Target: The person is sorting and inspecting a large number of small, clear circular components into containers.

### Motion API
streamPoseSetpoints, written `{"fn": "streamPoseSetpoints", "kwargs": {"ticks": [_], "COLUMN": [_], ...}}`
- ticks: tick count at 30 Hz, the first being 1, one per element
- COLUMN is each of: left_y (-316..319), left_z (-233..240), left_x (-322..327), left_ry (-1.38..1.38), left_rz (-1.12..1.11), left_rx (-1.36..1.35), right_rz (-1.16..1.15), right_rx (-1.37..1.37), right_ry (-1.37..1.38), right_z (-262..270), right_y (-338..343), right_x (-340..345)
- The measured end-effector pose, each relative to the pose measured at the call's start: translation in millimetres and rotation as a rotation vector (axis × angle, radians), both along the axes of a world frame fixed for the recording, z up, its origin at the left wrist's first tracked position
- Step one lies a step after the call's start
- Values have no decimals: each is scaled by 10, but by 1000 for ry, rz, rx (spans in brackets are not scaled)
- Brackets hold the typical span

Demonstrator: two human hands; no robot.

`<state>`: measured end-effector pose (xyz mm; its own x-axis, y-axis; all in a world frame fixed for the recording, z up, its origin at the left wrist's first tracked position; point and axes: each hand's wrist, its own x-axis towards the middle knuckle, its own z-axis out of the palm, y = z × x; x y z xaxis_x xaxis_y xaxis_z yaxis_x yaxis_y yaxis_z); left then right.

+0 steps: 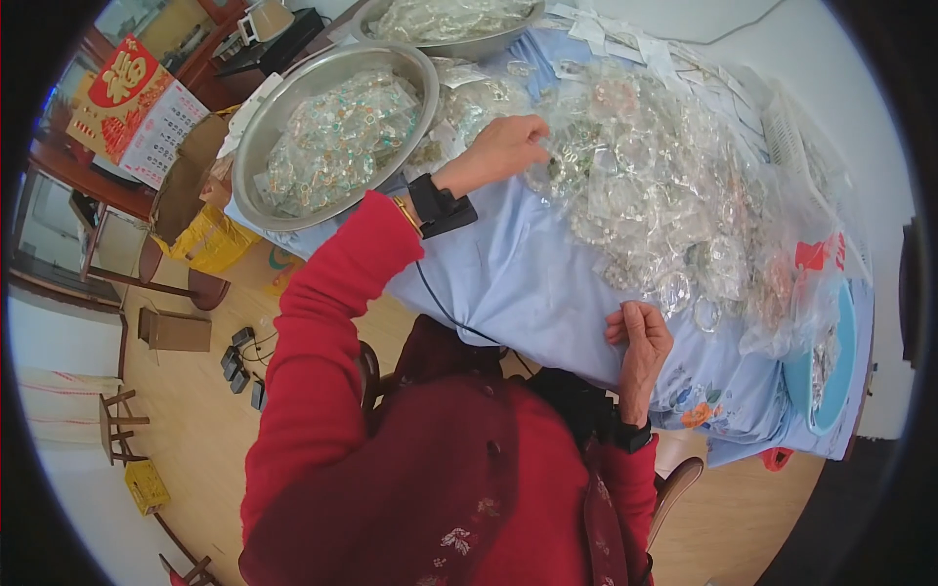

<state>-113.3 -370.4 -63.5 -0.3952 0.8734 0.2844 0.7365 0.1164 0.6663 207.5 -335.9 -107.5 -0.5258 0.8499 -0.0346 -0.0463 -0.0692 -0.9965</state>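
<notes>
My left hand (507, 149) reaches over the table, its fingertips bent at the left edge of a large heap of clear plastic bags (652, 176). Bracelets or similar small jewellery show inside the bags. Whether those fingers pinch a bag is hidden. Closer to my body, my right hand (641, 337) is by the table's front edge, just below the heap. Its fingers are curled in, with nothing visible in them. Left of my left forearm stands a steel basin (245, 172) holding bagged jewellery with turquoise and gold-coloured pieces.
Behind it is a second metal basin (469, 50) of bags. A turquoise plastic basin (846, 366) sits at the right end, and a white plastic basket (788, 139) lines the wall side. Blue cloth (506, 256) covers the table. A black cable (447, 311) hangs from my left wrist.
</notes>
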Motion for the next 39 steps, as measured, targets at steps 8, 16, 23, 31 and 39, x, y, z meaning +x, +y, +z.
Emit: {"fn": "streamPoseSetpoints", "kwargs": {"ticks": [8,16,23,31,39], "left_y": [-64,-152,-217,-93,-72], "left_z": [-300,12,204,-48,-127], "left_x": [122,123,757,1340,1402], "left_ry": [292,-143,-786,-1062,-1093], "left_rz": [-34,-5,-205,-412,-456], "left_rx": [134,-21,-33,-184,-240], "right_rz": [0,12,27,-31,-50], "right_rx": [-4,22,-17,-86,-96], "right_ry": [8,-15,29,142,135], "right_z": [-9,23,74,-43,-37], "right_y": [-16,-33,-1,41,60], "right_x": [26,29,34,43,105]}}
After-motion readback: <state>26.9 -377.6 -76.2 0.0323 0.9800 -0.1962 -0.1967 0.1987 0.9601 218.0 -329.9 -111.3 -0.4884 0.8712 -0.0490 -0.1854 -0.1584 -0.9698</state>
